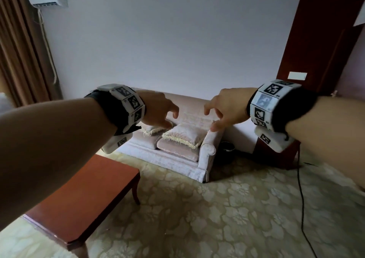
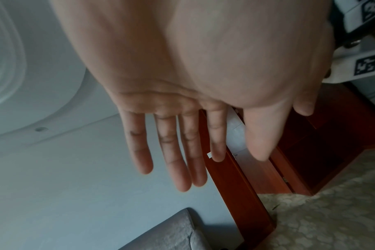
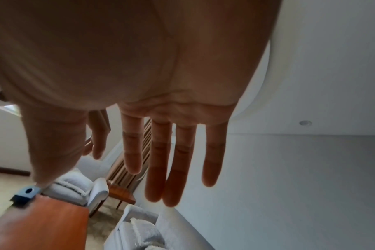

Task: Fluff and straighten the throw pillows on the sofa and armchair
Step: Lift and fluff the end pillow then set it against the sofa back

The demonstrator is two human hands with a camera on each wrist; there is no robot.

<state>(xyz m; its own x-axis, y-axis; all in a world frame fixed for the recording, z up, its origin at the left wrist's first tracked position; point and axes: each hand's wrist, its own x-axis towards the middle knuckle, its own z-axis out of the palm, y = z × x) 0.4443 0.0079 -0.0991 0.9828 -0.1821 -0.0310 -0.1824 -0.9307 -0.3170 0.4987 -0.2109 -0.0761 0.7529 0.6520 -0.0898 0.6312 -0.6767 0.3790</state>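
Note:
A pale pink sofa (image 1: 205, 155) stands against the far wall. Two fringed throw pillows lie flat on its seat: one at the right end (image 1: 184, 134), another to its left (image 1: 150, 129), partly behind my left hand. Both arms are stretched out in the air, well short of the sofa. My left hand (image 1: 162, 111) (image 2: 176, 152) is open with straight fingers, holding nothing. My right hand (image 1: 221, 112) (image 3: 171, 160) is likewise open and empty. In the right wrist view the sofa (image 3: 143, 225) and an armchair (image 3: 79, 191) with a fringed pillow show below the fingers.
A red-brown wooden coffee table (image 1: 83, 204) stands at the lower left between me and the sofa. Patterned cream carpet (image 1: 227, 214) covers the floor. A dark bin (image 1: 227, 149) sits by the sofa's right arm, beside dark wooden door panelling (image 1: 316, 40). A black cable (image 1: 301, 198) runs across the carpet at right.

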